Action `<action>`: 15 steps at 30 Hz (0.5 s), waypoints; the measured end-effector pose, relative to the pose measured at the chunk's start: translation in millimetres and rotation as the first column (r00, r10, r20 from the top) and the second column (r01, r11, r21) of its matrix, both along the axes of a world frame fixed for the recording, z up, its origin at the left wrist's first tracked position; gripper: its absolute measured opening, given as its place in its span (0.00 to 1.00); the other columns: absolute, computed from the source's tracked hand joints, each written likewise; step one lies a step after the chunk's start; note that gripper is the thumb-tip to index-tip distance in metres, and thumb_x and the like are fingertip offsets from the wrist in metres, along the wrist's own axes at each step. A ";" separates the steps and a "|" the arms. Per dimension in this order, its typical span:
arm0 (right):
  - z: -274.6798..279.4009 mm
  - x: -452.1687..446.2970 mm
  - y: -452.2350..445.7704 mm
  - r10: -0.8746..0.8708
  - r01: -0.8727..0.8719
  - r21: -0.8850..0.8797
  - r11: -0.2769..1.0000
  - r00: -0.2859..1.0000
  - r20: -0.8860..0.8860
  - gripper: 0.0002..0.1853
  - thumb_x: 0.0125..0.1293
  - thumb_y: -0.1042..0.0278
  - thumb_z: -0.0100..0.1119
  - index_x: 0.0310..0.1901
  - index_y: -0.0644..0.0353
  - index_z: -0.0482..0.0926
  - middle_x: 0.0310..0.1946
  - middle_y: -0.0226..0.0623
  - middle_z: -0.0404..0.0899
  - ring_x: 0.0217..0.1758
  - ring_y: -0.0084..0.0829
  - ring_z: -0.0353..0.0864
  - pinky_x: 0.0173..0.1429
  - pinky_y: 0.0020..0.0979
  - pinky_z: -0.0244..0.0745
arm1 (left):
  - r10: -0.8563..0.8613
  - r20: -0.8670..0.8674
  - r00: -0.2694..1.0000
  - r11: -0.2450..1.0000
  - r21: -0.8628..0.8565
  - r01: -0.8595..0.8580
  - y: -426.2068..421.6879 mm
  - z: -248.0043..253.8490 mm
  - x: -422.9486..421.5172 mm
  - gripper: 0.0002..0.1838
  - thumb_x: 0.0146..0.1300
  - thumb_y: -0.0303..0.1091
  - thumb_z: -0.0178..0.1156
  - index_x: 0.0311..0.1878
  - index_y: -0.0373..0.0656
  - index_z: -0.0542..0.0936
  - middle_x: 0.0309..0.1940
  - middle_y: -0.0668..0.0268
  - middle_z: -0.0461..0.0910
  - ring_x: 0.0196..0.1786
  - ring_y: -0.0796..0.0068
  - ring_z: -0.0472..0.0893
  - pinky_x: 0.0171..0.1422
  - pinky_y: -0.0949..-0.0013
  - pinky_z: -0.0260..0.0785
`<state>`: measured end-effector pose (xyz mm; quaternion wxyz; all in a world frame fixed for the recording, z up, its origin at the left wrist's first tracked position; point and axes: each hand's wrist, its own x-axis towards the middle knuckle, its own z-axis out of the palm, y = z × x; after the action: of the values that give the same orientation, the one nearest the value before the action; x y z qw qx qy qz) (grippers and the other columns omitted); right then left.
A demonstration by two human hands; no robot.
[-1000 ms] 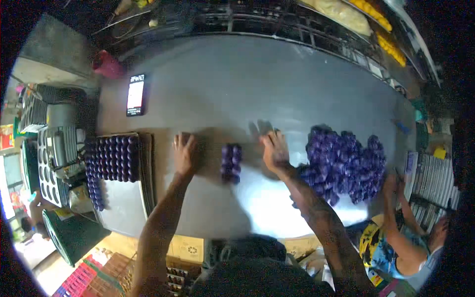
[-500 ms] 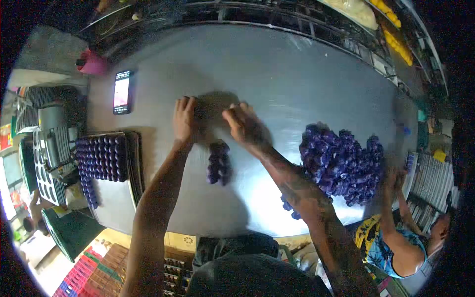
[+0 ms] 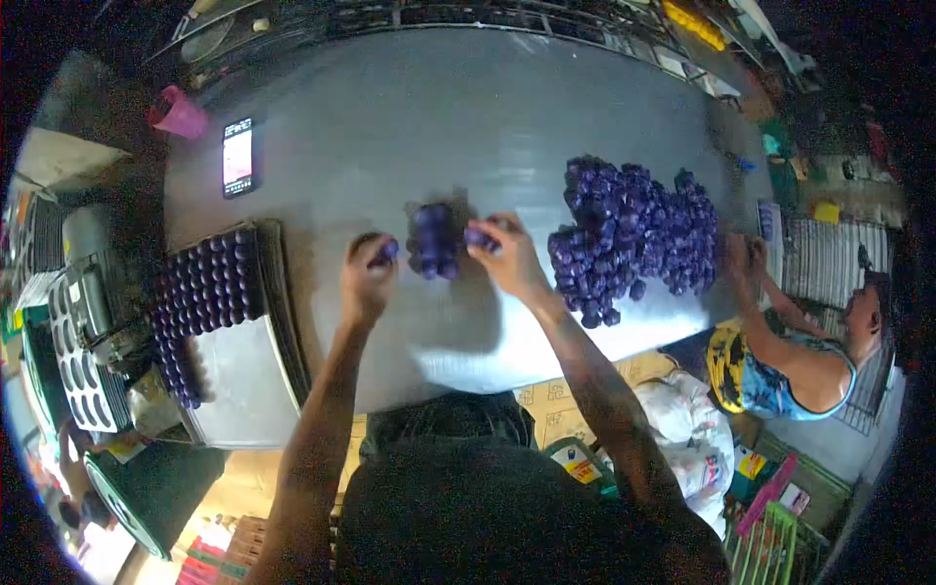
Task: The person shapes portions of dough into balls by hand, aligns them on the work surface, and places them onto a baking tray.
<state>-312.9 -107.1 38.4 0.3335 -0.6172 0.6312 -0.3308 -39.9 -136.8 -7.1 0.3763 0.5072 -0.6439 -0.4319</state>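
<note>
Between my two hands, a small cluster of purple balls [image 3: 434,241] lies on the grey tabletop. My left hand [image 3: 367,283], just left of the cluster, is closed around a small dark purple ball [image 3: 389,250]. On the other side, my right hand [image 3: 514,258] pinches another purple ball [image 3: 477,237] between thumb and fingers. Farther right lies a large heap of shiny purple pieces [image 3: 634,229]. At the left, a tray [image 3: 234,390] carries purple balls set out in neat rows along its far and left parts.
A lit phone [image 3: 237,161] and a pink cup [image 3: 178,114] are toward the far left of the table [image 3: 390,107]. At the right edge, another person's hands [image 3: 746,258] are close to the heap. Racks line the far edge; a green bin [image 3: 146,497] stands at lower left.
My hands have moved from beyond the small cluster to either side of it, and a purple ball now shows in each. The view has shifted, bringing more of the floor into sight.
</note>
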 end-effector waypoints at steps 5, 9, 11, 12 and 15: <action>-6.4 51.1 88.8 -0.013 0.031 0.201 0.979 0.996 -0.092 0.16 0.66 0.74 0.70 0.54 0.61 0.84 0.51 0.45 0.81 0.52 0.41 0.85 0.54 0.38 0.81 | 0.018 -0.033 0.999 0.984 0.176 -0.012 90.0 1.1 -12.2 0.17 0.63 0.23 0.69 0.56 0.39 0.84 0.50 0.58 0.84 0.53 0.65 0.86 0.55 0.63 0.81; -31.6 67.8 68.7 0.017 -0.023 -0.033 0.999 0.983 -0.184 0.19 0.67 0.69 0.69 0.58 0.61 0.82 0.49 0.48 0.82 0.52 0.50 0.83 0.56 0.44 0.80 | 0.080 0.115 0.990 0.985 0.146 -0.096 84.0 -0.9 -35.0 0.18 0.62 0.22 0.69 0.56 0.39 0.84 0.50 0.60 0.84 0.54 0.66 0.85 0.55 0.62 0.81; -35.3 71.4 64.8 0.021 -0.060 -0.163 0.985 0.973 -0.232 0.20 0.67 0.67 0.68 0.60 0.61 0.80 0.48 0.49 0.82 0.52 0.55 0.82 0.56 0.46 0.80 | 0.083 0.247 0.965 0.995 0.026 -0.092 77.6 -10.3 -44.0 0.20 0.61 0.21 0.69 0.57 0.39 0.83 0.52 0.61 0.83 0.55 0.68 0.84 0.55 0.62 0.81; -29.8 71.8 63.9 0.049 -0.078 -0.125 0.989 0.974 -0.222 0.21 0.68 0.66 0.67 0.60 0.60 0.80 0.50 0.49 0.82 0.53 0.55 0.82 0.57 0.47 0.80 | 0.072 0.247 0.966 0.996 0.025 -0.080 77.8 -14.2 -43.4 0.20 0.61 0.21 0.69 0.57 0.39 0.83 0.52 0.61 0.83 0.55 0.68 0.84 0.55 0.62 0.81; -1.0 30.1 73.6 0.076 -0.084 -0.028 0.996 0.973 -0.220 0.22 0.68 0.64 0.65 0.62 0.60 0.79 0.53 0.50 0.81 0.54 0.55 0.82 0.59 0.47 0.80 | 0.161 -0.012 0.987 0.986 0.046 -0.160 93.3 -4.5 -45.6 0.19 0.62 0.20 0.69 0.57 0.42 0.83 0.47 0.63 0.83 0.43 0.72 0.85 0.44 0.69 0.80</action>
<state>-282.8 -33.5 37.4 0.2638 -0.6806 0.6326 -0.2588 -85.5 -43.5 -11.5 0.4034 0.5623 -0.5881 -0.4186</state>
